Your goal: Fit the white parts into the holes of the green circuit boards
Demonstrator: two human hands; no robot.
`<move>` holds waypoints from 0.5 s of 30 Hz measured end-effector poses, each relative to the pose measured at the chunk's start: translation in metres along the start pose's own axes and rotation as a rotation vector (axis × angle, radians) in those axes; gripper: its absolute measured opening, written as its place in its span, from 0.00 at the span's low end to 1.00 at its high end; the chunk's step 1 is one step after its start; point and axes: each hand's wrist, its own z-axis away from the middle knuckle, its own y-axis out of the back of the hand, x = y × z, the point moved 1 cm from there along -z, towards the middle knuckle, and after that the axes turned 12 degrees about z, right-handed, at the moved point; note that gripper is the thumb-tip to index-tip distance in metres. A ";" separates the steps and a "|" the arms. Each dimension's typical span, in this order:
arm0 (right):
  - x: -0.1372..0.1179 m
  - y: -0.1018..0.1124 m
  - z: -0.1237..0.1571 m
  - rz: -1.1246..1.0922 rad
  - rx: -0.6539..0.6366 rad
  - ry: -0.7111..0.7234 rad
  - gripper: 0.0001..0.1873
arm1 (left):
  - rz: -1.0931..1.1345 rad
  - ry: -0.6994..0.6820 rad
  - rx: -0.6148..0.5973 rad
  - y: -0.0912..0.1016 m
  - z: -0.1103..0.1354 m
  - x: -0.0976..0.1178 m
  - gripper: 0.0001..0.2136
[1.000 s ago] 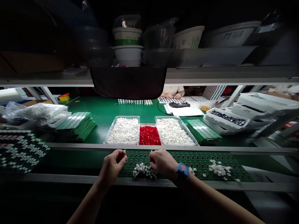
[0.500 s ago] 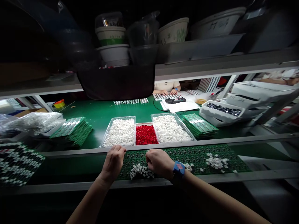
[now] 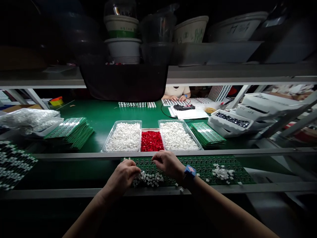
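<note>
A metal shelf [image 3: 223,73] holding plastic tubs [image 3: 190,30] spans the green workbench [image 3: 99,129].

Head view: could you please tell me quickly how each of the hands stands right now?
Left hand: curled beside the white parts on the board; cannot tell if holding one.
Right hand: curled over the board; cannot tell if holding anything.

Bright light falls from above onto the bench [image 3: 89,127], leaving the shelf [image 3: 223,71] and foreground in deep shadow. Wide-angle distortion bends the view's edges.
</note>
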 end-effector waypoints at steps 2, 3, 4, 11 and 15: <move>0.002 -0.001 -0.002 -0.030 0.025 -0.006 0.09 | 0.047 0.011 0.003 -0.002 0.001 -0.002 0.08; 0.002 -0.002 -0.003 -0.043 0.032 -0.009 0.08 | 0.074 0.022 0.009 -0.002 0.001 -0.003 0.07; 0.001 -0.003 -0.005 -0.054 0.037 -0.009 0.08 | 0.098 0.037 0.015 -0.002 0.001 -0.003 0.07; -0.007 -0.010 -0.011 0.031 0.061 0.006 0.06 | 0.292 0.202 0.195 0.002 0.007 0.003 0.05; -0.009 -0.010 -0.014 0.207 0.023 0.015 0.06 | 0.610 0.363 0.350 0.002 0.016 -0.002 0.09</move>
